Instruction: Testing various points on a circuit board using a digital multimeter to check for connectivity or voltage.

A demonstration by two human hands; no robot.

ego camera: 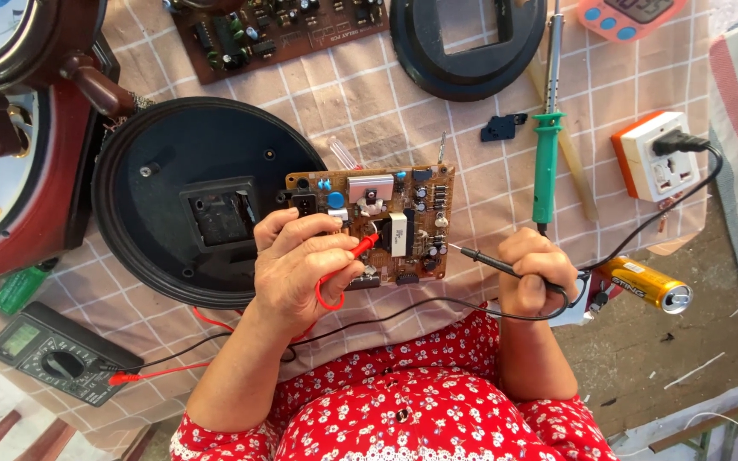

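a brown rectangular circuit board (386, 224) and a red probe (359, 249) are clamped in the left hand (301, 269). a black probe (493, 261) is gripped in the closed right hand (535, 277), its tip touching the board's edge.

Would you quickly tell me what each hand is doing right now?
Left hand: closed, holding the red probe against the circuit board.
Right hand: closed on the black probe.

Checked tablecloth (471, 111) — bare dirt floor (685, 341) beside.
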